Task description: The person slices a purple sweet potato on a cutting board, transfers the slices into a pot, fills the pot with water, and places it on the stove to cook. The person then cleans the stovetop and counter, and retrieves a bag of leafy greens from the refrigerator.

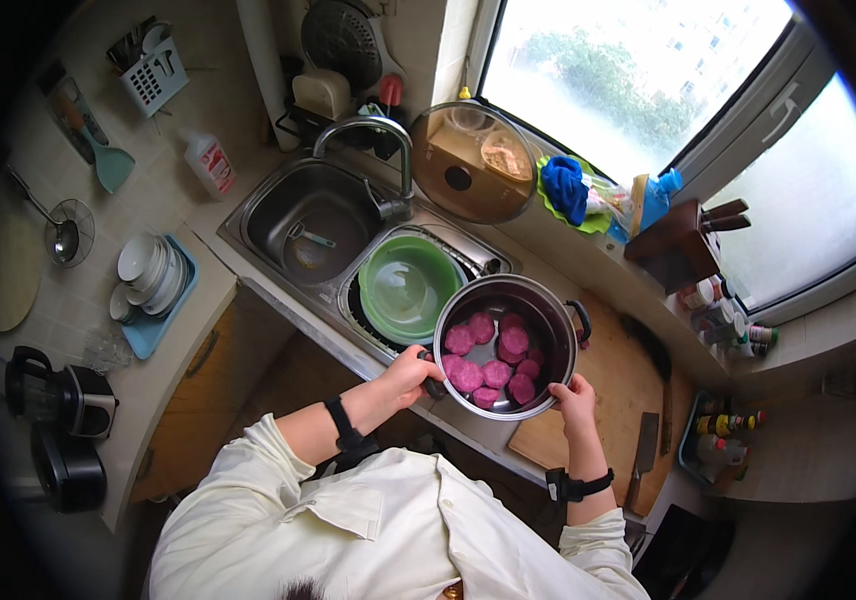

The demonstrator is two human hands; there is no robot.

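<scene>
Between my hands is a deep stainless steel pot, its open top facing me. Several round purple slices, probably sweet potato, lie on its bottom. My left hand grips one black side handle. At the near right, my right hand holds the pot's rim, thumb on top. The opposite black handle is free. Beside the pot, a green plastic basin rests over the right sink bowl. The pot overlaps the edges of the sink and a wooden cutting board.
A peeler lies in the left sink bowl under a curved faucet. Behind, a glass lid leans upright. A cleaver lies on the board. A knife block stands by the window. Stacked bowls sit left.
</scene>
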